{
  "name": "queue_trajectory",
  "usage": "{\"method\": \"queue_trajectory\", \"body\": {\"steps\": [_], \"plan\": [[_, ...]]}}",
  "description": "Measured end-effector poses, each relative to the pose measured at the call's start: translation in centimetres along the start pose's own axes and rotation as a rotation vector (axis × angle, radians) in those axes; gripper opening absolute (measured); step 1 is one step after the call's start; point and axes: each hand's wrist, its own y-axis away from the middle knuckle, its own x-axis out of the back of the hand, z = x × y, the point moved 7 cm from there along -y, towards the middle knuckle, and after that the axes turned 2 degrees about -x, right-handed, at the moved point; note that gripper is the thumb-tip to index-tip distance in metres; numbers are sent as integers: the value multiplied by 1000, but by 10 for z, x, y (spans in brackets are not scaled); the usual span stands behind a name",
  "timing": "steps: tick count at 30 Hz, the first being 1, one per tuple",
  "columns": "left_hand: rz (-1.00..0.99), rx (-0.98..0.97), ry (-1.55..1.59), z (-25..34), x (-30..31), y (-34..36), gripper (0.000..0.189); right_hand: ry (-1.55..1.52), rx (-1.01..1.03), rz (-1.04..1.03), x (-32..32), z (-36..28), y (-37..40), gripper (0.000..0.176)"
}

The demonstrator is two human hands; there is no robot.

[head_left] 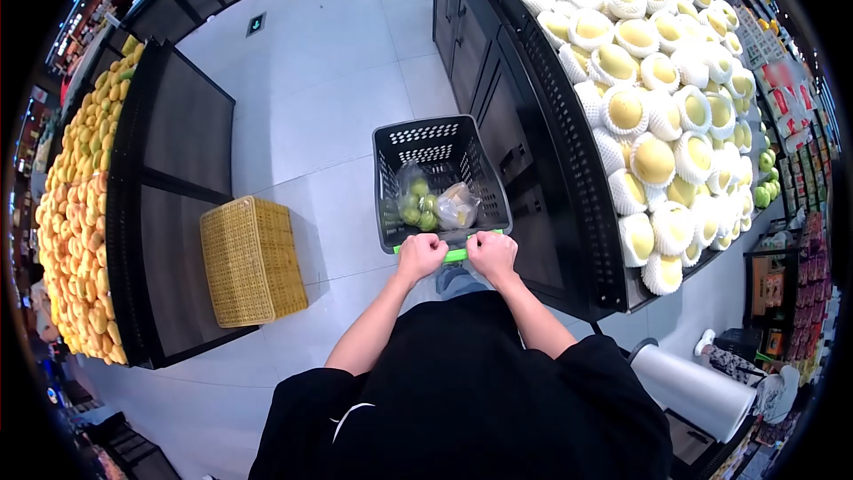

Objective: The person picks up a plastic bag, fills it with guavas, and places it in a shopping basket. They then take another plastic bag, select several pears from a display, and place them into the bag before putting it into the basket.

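A black plastic shopping basket (387,160) with perforated walls is in front of me, low in the aisle. Its green handle (455,255) runs along the near side. My left hand (421,256) is closed around the left part of this handle, and my right hand (492,253) grips it on the right, a short gap apart. Inside the basket, a clear plastic bag of round green fruit (418,204) lies on the left. Beside it rests another clear bag (458,206) with pale brownish contents that I cannot make out.
On the right, a dark display stand (569,151) bears melon-like yellow fruit (653,160) in white foam nets. A yellow woven crate (253,262) stands at left, beside a stand of mangoes (80,213). A plastic bag roll (693,389) and another person (777,394) are at lower right.
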Motion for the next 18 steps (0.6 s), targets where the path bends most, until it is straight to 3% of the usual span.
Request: {"method": "queue_trajectory", "body": {"steps": [7, 18], "plan": [[8, 47, -26, -3, 23, -87, 29, -44, 13, -186, -12, -9, -93, 37], [73, 2, -25, -10, 69, -230, 28, -63, 17, -248, -38, -28, -245, 39]]}}
